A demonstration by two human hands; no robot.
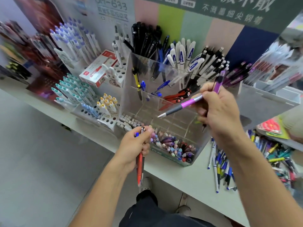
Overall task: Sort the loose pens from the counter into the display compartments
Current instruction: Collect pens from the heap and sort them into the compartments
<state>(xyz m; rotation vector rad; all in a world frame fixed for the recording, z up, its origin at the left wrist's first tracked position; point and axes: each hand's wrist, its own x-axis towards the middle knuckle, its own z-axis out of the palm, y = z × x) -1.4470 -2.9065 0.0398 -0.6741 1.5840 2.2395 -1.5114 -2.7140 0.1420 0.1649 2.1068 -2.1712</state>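
My right hand holds purple pens above the clear acrylic display. One purple pen sticks out leftward, its silver tip over the middle compartments. Another purple pen points up out of the same hand. My left hand grips a small bundle of pens at the counter's front edge, a red pen hanging down from it. Loose pens lie heaped on the counter at the right. Red pens and blue pens lie in the display's compartments.
White-and-blue pens and black pens stand in the display's back compartments. Racks of capped pens stand at the left, with a red-and-white box. A tub of small colourful pens sits at the display's front. The counter edge runs diagonally.
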